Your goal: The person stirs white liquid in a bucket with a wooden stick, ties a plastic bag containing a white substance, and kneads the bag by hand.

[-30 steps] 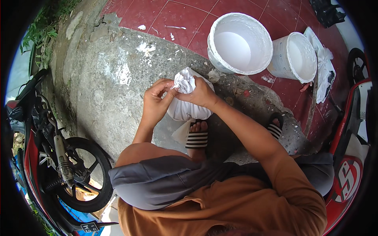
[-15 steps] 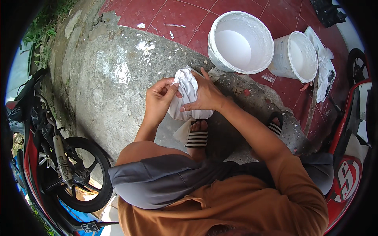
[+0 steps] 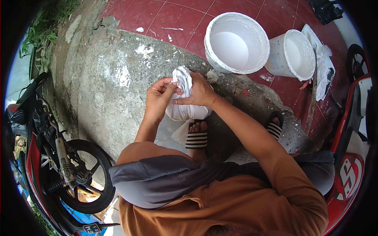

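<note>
A full white bag (image 3: 189, 113) rests on the rough concrete in front of my left foot, its top gathered into a crumpled neck. My right hand (image 3: 201, 93) wraps round that neck from the right, with the thumb across the front. From the left, my left hand (image 3: 158, 96) pinches the edge of the gathered top between thumb and fingers. The bag's contents are hidden, and part of its neck is covered by my right hand.
A large white bucket (image 3: 258, 44) and a smaller one (image 3: 277, 59), both with white material inside, stand on red tiles at the upper right. Beyond them lie a white plastic bag (image 3: 323, 67) and a wooden stick (image 3: 311, 112). Motorbikes (image 3: 61, 157) flank me.
My right hand has closed in round the bag's neck, its fingers drawing together. The gathered top looks narrower and more upright. My left hand keeps its pinch.
</note>
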A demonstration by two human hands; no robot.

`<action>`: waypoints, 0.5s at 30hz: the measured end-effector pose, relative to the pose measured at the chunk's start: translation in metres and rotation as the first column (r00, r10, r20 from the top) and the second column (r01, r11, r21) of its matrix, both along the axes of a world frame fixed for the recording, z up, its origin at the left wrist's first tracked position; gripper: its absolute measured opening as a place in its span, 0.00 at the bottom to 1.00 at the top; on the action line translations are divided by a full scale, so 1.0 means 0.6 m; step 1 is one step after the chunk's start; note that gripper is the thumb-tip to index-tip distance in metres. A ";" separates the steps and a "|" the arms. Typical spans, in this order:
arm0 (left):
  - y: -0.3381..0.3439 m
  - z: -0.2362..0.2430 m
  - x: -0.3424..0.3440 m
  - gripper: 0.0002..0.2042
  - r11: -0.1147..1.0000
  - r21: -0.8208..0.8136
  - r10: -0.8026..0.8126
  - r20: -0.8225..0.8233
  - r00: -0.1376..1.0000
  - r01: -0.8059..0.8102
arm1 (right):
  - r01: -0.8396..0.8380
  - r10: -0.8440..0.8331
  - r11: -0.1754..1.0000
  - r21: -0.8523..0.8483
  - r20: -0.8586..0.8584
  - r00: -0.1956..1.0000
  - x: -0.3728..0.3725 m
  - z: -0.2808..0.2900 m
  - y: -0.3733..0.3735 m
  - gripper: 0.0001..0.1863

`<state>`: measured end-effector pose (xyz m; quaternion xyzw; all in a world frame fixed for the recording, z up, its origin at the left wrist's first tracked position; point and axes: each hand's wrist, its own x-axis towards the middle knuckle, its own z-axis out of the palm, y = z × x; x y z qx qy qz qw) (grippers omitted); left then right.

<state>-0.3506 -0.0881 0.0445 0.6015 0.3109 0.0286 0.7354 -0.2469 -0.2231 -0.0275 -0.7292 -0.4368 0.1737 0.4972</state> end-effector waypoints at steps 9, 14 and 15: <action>0.022 -0.007 -0.009 0.14 0.994 -0.110 0.006 0.130 0.991 0.009 | -0.040 0.025 0.998 -0.042 -0.317 0.948 0.014 0.002 0.007 0.34; 0.028 -0.052 -0.026 0.18 0.938 0.321 0.077 0.178 0.981 -0.132 | 0.015 -0.031 0.998 -0.054 -0.315 0.949 0.019 0.002 0.007 0.36; 0.030 -0.050 -0.027 0.24 0.844 0.536 -0.043 0.020 0.999 0.025 | 0.023 -0.037 0.999 -0.047 -0.326 0.945 0.022 0.012 0.005 0.36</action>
